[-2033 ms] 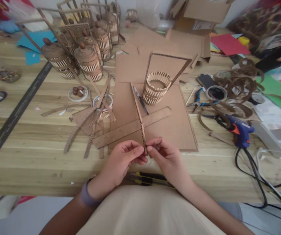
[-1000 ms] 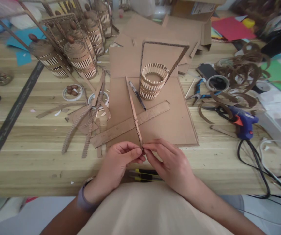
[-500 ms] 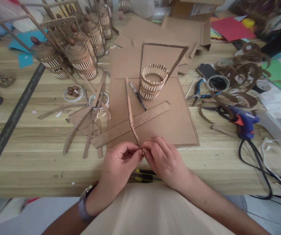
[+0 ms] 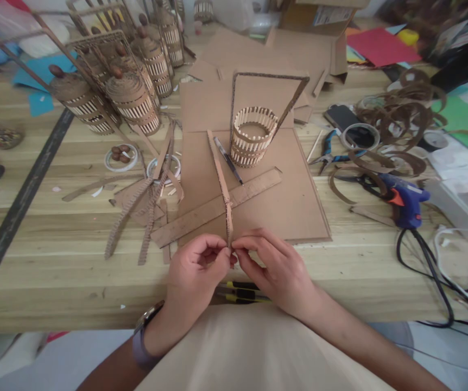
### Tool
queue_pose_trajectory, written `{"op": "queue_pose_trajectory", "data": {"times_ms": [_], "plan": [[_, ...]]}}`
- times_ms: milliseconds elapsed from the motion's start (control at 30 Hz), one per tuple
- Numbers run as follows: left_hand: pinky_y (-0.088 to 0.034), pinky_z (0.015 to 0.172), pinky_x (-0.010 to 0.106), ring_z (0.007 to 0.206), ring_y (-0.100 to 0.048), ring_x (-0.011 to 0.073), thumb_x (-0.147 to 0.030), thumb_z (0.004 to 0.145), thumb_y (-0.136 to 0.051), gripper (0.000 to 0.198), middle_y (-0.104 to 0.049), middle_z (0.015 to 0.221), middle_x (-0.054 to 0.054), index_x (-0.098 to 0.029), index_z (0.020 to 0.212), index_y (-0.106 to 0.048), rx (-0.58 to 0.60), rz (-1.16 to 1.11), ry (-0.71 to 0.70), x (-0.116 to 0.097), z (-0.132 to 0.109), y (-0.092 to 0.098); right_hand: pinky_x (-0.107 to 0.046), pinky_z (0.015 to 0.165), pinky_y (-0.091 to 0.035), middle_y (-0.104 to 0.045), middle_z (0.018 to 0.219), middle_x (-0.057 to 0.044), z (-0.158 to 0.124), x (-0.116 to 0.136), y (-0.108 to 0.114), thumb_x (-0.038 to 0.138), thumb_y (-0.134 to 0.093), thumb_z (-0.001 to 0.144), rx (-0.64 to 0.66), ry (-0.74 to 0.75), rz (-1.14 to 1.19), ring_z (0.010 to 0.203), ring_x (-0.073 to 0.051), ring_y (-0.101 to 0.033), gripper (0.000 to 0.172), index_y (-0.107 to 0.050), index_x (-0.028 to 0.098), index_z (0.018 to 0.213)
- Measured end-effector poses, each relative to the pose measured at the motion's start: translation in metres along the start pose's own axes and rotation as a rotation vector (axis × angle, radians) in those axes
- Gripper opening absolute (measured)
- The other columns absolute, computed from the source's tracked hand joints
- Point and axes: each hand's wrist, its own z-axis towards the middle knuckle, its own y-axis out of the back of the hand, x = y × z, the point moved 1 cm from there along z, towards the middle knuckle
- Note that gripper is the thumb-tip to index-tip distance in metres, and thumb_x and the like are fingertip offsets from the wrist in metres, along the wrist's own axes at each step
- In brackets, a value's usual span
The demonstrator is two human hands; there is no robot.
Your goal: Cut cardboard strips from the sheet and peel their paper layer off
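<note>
A thin cardboard strip [image 4: 222, 182] runs from the middle of the cardboard sheet [image 4: 291, 212] down to the front edge. Its near end is pinched by my left hand [image 4: 201, 263], thumb against fingers. Beside it, my right hand [image 4: 277, 266] also pinches at the strip's near end, fingertips close to the left ones. A wider cardboard piece [image 4: 189, 217] lies slantwise under the strip. Behind stand a small round stick basket [image 4: 252, 144] with a tall cardboard handle and a pen [image 4: 228, 161].
Several lidded stick baskets [image 4: 132, 103] stand at the back left. Cardboard scraps [image 4: 130, 217] and a ring of brown balls [image 4: 120, 156] lie left. Pliers [image 4: 329, 152], tape [image 4: 360, 137], a blue glue gun [image 4: 409, 203] and coiled strips [image 4: 400, 108] are on the right.
The strip has turned, its middle part moving right and its broad face showing more. Both hands have shifted slightly left, and the right fingers are a little more spread from the palm.
</note>
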Motion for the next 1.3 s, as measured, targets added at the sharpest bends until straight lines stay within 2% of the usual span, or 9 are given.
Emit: {"op": "queue_pose_trajectory", "data": {"times_ms": [200, 500, 733, 1167, 1300], "plan": [[-0.052, 0.057, 0.021, 0.060, -0.065, 0.0134, -0.024, 0.074, -0.063, 0.009, -0.068, 0.062, -0.001, -0.019, 0.068, -0.061, 0.009, 0.004, 0.019, -0.001, -0.002, 0.001, -0.027, 0.069, -0.052, -0.068, 0.084, -0.003, 0.003, 0.002, 0.003, 0.012, -0.048, 0.094, -0.005, 0.072, -0.129, 0.076, -0.014, -0.064, 0.014, -0.058, 0.021, 0.096], [-0.051, 0.058, 0.019, 0.061, -0.065, 0.0116, -0.021, 0.077, -0.062, 0.008, -0.067, 0.064, -0.002, -0.020, 0.069, -0.062, 0.017, 0.040, -0.050, 0.000, -0.004, 0.002, -0.030, 0.068, -0.046, -0.066, 0.084, -0.005, 0.002, 0.000, 0.007, 0.010, -0.046, 0.094, 0.111, 0.158, -0.210, 0.074, -0.016, -0.057, 0.014, -0.058, 0.018, 0.094], [-0.053, 0.059, 0.020, 0.062, -0.066, 0.0124, -0.022, 0.078, -0.063, 0.008, -0.069, 0.064, -0.001, -0.019, 0.071, -0.062, 0.034, 0.005, -0.005, 0.002, -0.008, 0.004, -0.031, 0.070, -0.045, -0.066, 0.086, -0.006, 0.001, -0.002, 0.008, 0.009, -0.045, 0.094, 0.132, 0.184, -0.240, 0.075, -0.016, -0.056, 0.016, -0.058, 0.017, 0.094], [-0.054, 0.060, 0.015, 0.065, -0.066, 0.0089, -0.018, 0.084, -0.059, 0.011, -0.069, 0.069, -0.003, -0.019, 0.074, -0.063, 0.045, 0.078, -0.192, 0.004, -0.012, 0.006, -0.030, 0.064, -0.046, -0.064, 0.077, -0.004, 0.005, 0.002, 0.010, 0.013, -0.045, 0.096, 0.110, 0.208, -0.239, 0.068, -0.015, -0.055, 0.017, -0.058, 0.016, 0.085], [-0.054, 0.059, 0.014, 0.064, -0.067, 0.0087, -0.018, 0.084, -0.059, 0.010, -0.070, 0.069, -0.003, -0.019, 0.075, -0.064, 0.030, 0.056, -0.173, 0.004, -0.011, 0.005, -0.028, 0.063, -0.046, -0.065, 0.077, -0.003, 0.008, 0.005, 0.009, 0.013, -0.043, 0.097, 0.086, 0.196, -0.227, 0.069, -0.014, -0.057, 0.018, -0.057, 0.016, 0.086]]}}
